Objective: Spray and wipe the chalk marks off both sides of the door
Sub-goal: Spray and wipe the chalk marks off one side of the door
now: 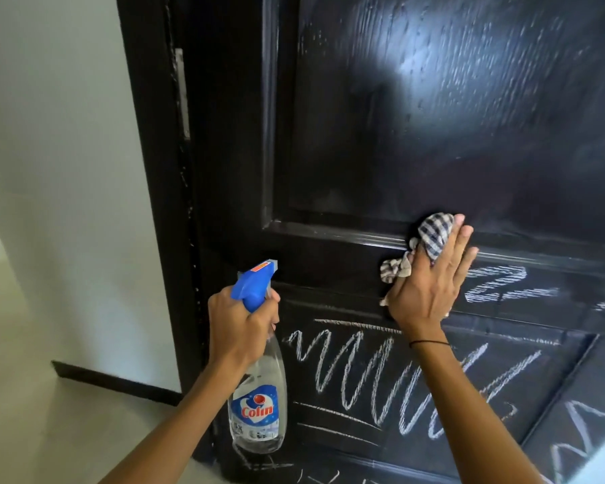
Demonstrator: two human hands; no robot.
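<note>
Chalk marks (374,375) are covering the lower panels of the dark door (433,117) in front of us, a long white zigzag running across the panel beneath our arms and a smaller scribble (496,284) sitting just beside our right hand. Higher up, the big panel is looking wet and streaky, shining where light is catching it. We are pressing a checked cloth (430,235) flat against the rail between the panels with our right hand (430,288), fingers stretched out straight over it, part of the cloth bunching out past the thumb side. Our left hand (240,326) is gripping the neck of a clear spray bottle (259,403) with a blue trigger head (255,282), fingers curling round it, nozzle pointing at the door. We are holding the bottle upright near the door's hinge edge, beside the white wall (60,169).
</note>
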